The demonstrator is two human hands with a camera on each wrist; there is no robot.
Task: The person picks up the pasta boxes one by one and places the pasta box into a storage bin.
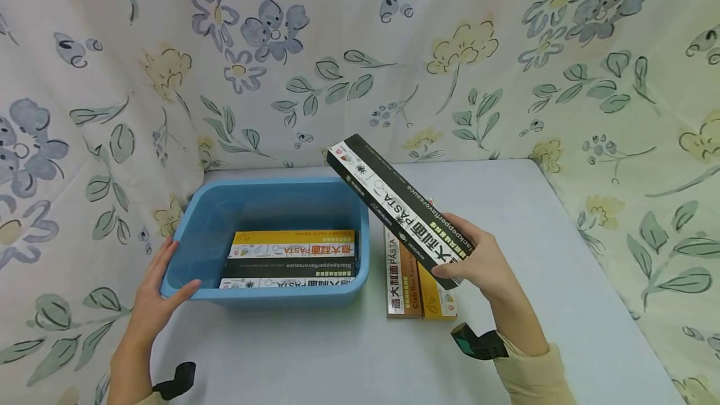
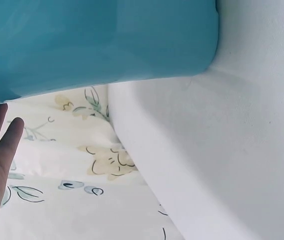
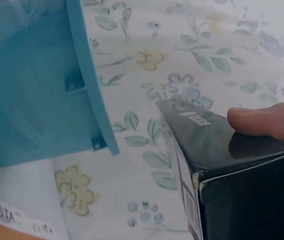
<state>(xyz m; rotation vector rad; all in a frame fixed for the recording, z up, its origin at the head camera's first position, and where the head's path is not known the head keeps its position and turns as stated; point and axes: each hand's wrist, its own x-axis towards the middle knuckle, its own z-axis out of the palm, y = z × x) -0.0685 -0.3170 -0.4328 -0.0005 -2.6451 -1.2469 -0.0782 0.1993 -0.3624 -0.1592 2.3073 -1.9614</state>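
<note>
Head view: two pasta boxes [image 1: 292, 255] inside one blue basin [image 1: 270, 295]; right of it, two more boxes [image 1: 407, 286], plus one black box [image 1: 388, 199] clamped in the right hand [image 1: 478, 258] — left hand [image 1: 157, 295] spread at its left rim. Right wrist alone shows a barcode [image 3: 191, 206].

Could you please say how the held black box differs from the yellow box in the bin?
The held black box is tilted in the right hand; the yellow box lies in the blue bin. The held black box shows black and white, the yellow box yellow and white. Both read PASTA.
</note>
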